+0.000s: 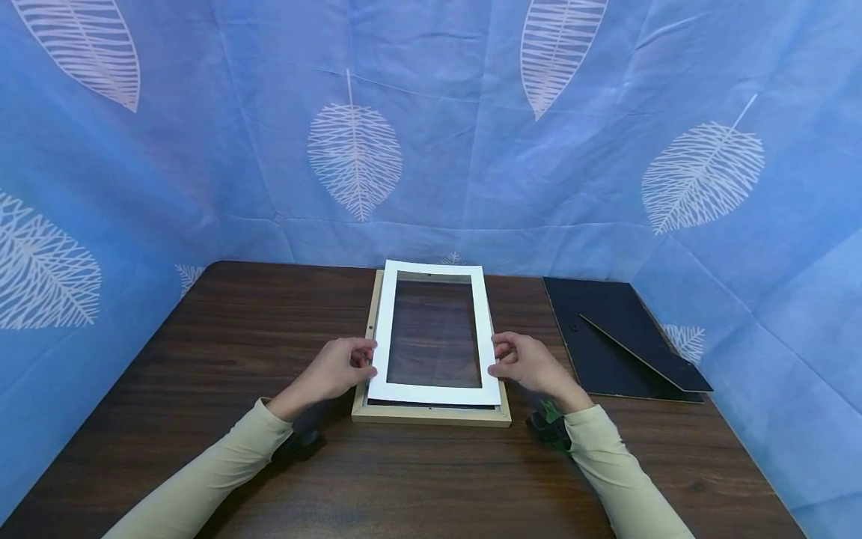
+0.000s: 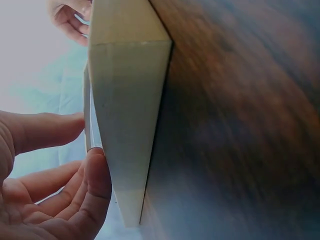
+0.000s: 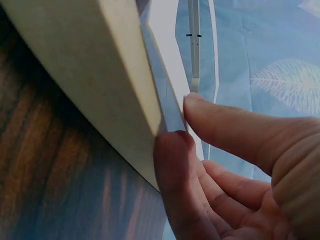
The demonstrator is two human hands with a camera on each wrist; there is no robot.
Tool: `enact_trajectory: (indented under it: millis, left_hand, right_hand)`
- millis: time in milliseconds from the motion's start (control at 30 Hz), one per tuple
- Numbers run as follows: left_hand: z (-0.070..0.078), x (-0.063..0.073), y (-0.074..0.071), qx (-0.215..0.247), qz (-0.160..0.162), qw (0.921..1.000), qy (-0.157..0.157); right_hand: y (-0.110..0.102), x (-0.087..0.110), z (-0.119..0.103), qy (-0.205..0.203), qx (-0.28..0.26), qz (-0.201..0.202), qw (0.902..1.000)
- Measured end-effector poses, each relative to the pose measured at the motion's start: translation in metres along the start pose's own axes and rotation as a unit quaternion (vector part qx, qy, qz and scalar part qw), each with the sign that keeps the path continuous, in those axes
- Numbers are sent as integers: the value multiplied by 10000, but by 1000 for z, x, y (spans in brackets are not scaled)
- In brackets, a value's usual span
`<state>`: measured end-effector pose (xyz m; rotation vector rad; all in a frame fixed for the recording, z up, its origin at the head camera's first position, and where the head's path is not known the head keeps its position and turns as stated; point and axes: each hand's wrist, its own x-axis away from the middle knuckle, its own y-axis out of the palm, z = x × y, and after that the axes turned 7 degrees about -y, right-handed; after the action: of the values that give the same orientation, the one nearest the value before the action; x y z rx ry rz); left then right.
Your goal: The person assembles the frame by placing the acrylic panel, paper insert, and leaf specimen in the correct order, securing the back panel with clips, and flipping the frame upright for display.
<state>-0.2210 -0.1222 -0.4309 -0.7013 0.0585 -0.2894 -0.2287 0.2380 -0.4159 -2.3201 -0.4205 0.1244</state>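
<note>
A white picture mat (image 1: pixel 431 392) with a rectangular window lies tilted over a light wooden picture frame (image 1: pixel 431 417), whose near and left edges show beyond it. The left hand (image 1: pixel 341 365) pinches the mat's left edge between thumb and fingers. On the opposite side, the right hand (image 1: pixel 528 363) pinches its right edge. In the left wrist view the thumb and a fingertip of the left hand (image 2: pixel 55 175) meet at the mat's thin edge, just above the frame's side (image 2: pixel 130 100). Close to the frame's rim, the right hand (image 3: pixel 220 165) holds the mat (image 3: pixel 167 30) likewise.
To the right on the dark wooden table (image 1: pixel 269 464) lies a black backing board (image 1: pixel 599 307), with a raised stand flap (image 1: pixel 646 355). Blue cloth (image 1: pixel 444 165) with white leaf prints hangs behind and along both sides.
</note>
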Motion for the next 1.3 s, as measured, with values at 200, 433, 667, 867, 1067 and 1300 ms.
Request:
enact_trajectory:
  millis: [200,433,667,867,1067,1300]
  left_hand:
    - [4,2,2,-374,106,9992,-108]
    - [5,3,4,-677,107,9976,60]
    - [7,6,5,-937,166,9954,103]
    - [10,9,6,-1157,199,9930,152]
    - [10,10,8,-1333,264,9904,247]
    - [11,11,9,-1453,297,9885,301]
  right_hand:
    - [2,2,-6,31,212,-36,9998]
    - [2,5,-13,78,391,-83,9992]
    - [4,6,-15,-54,511,-102,9986]
    - [5,6,-16,-76,459,-148,9988]
    - [5,5,-16,16,413,-168,9990]
    - [5,6,-15,33,396,-180,9990]
